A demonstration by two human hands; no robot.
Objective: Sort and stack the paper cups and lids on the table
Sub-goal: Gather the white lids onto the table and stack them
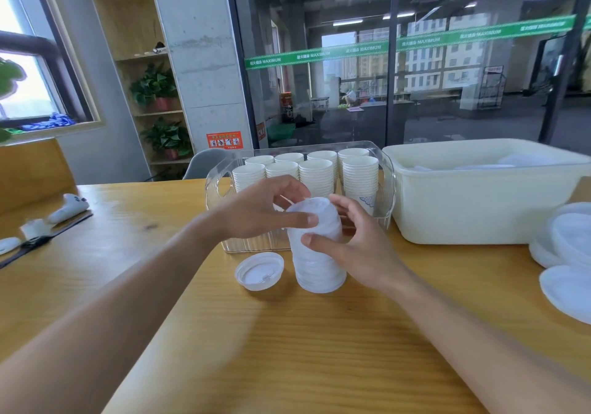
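**Both hands on a standing column of lids at frame centre**

Head view: a tall stack of lids (315, 247), translucent white, stands on the wooden bench (287, 349) at the centre of the frame. Its long axis runs nearly vertical, the top leaning slightly toward the upper left, with the top lid's flat face turned upward. The left hand (262, 212) comes in from the lower left and curls over the top of the stack, thumb pressed on the near side and fingers arched behind the uppermost lids. The right hand (351, 244) comes in from the lower right and grips the stack's middle, thumb across the front and fingers round the back.

Just left of the stack's base a single lid (259, 271) lies on the bench, its hollow side up. Behind the hands a clear bin (217, 183) holds eight upright stacks of paper cups (319, 173), mouths up, in two rows. To its right sits a cream tub (479, 208) with lids inside. At the right edge of the frame, larger flat lids (566, 253) lie piled on the bench.
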